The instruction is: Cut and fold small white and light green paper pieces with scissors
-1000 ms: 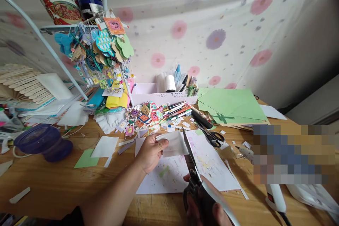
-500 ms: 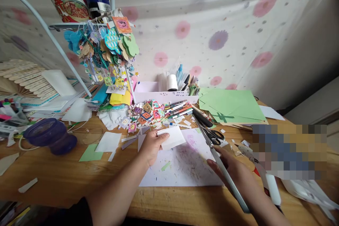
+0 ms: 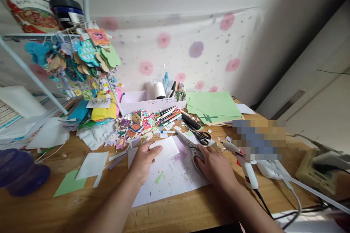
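Note:
My left hand [image 3: 143, 160] pinches a small stack of white paper [image 3: 167, 149] between thumb and fingers, above a large stained white sheet [image 3: 169, 185]. To its right, my right hand [image 3: 217, 164] is closed over the handle of grey scissors [image 3: 194, 153]. Their blades point up and left, towards the paper but apart from it. Part of the handle is hidden under the fingers. Just beyond lie black-handled scissors [image 3: 201, 137]. A green paper scrap [image 3: 159, 177] rests on the stained sheet.
Small coloured cards [image 3: 136, 127] and several pens [image 3: 168, 116] lie behind the hands. Green sheets [image 3: 213, 105] are at the back right. A white glue gun [image 3: 247, 169] with a cord lies right of my right hand. A purple container [image 3: 22, 174] stands at left.
The view has swung to the right. My right hand has come closer to the white paper, and the scissors in it show more clearly. My left hand still holds the paper.

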### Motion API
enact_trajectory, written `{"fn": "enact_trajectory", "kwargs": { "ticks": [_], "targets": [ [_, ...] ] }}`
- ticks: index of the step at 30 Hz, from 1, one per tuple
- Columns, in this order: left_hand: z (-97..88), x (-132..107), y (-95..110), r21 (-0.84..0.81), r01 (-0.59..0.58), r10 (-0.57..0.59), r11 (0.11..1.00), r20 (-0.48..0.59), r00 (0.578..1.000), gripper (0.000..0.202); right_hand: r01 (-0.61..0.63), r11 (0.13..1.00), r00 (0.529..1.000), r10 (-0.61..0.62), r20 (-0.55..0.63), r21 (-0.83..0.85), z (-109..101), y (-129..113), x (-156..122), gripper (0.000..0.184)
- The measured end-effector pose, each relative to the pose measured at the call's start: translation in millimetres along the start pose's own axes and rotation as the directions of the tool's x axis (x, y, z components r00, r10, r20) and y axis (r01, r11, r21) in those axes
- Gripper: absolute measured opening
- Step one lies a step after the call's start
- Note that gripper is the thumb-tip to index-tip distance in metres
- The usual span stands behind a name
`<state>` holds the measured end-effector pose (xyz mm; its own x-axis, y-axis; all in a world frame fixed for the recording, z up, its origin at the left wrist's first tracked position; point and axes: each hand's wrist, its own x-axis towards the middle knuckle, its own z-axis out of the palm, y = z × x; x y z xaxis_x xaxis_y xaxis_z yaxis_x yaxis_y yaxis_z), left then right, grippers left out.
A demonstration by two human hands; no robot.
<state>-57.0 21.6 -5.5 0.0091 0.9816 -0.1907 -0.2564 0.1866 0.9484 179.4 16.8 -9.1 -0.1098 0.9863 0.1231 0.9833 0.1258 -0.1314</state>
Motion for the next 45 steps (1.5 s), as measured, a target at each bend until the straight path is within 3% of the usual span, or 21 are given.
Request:
{"fn": "enact_trajectory", "kwargs": {
  "ticks": [4,6,7,9,11,12,14,16,21,26,29,35,40,45],
  "targets": [
    [2.5,-2,-2,0.065,0.032,-0.034,0.997,0.016,0.999,0.027,0.035,0.995,0.998,-0.030,-0.054,0.089,-10,4,-3,0.030],
    [4.7,-3,-2,0.089,0.047,-0.050,0.995,0.032,0.998,0.027,0.072,0.953,0.993,-0.042,-0.107,0.296,-16,3,-4,0.029],
    [5.9,-4,-2,0.092,0.049,-0.053,0.995,0.050,0.997,0.028,0.085,0.884,0.994,-0.043,-0.102,0.460,-19,0,-3,0.031],
    [8.2,-5,-1,0.087,0.053,-0.063,0.995,0.109,0.992,0.030,0.056,0.620,0.998,-0.067,-0.019,0.783,-23,-10,-1,0.040],
    [9.7,-6,0,0.087,0.058,-0.073,0.995,0.175,0.982,0.031,-0.033,0.317,0.988,-0.131,0.079,0.948,-21,-23,3,0.044],
    [9.9,-6,0,0.093,0.060,-0.077,0.994,0.190,0.979,0.030,-0.073,0.205,0.983,-0.151,0.105,0.976,-19,-30,6,0.042],
    [9.8,-6,0,0.115,0.063,-0.085,0.991,0.190,0.978,0.029,-0.132,0.061,0.979,-0.145,0.140,0.989,-12,-42,11,0.034],
    [9.4,-5,-1,0.129,0.076,-0.099,0.989,0.185,0.978,0.030,-0.172,-0.003,0.980,-0.100,0.171,0.985,-5,-49,17,0.034],
    [9.1,2,-3,0.180,0.057,-0.084,0.982,0.145,0.986,0.024,-0.194,-0.062,0.981,-0.006,0.194,0.979,11,-46,24,0.040],
    [9.4,4,-3,0.183,0.037,-0.047,0.982,0.051,0.998,0.027,-0.241,-0.142,0.970,-0.066,0.233,0.960,11,-42,20,0.035],
    [10.6,-2,4,0.132,0.076,-0.083,0.988,0.044,0.996,0.028,-0.255,-0.163,0.962,-0.142,0.234,0.953,7,-43,15,0.038],
    [4.5,-27,18,0.191,0.048,-0.047,0.980,-0.005,0.999,0.029,-0.190,-0.158,0.976,-0.138,0.169,0.969,12,-47,6,0.030],
    [-15.2,-53,14,0.290,0.032,-0.010,0.956,-0.075,0.997,0.032,-0.088,0.036,0.992,-0.092,0.091,0.995,21,-42,2,0.028],
    [-59.0,-72,23,0.366,0.005,0.095,0.931,-0.254,0.963,0.027,-0.078,0.002,0.997,0.000,0.078,0.997,29,-34,1,0.023]
  ]
}}
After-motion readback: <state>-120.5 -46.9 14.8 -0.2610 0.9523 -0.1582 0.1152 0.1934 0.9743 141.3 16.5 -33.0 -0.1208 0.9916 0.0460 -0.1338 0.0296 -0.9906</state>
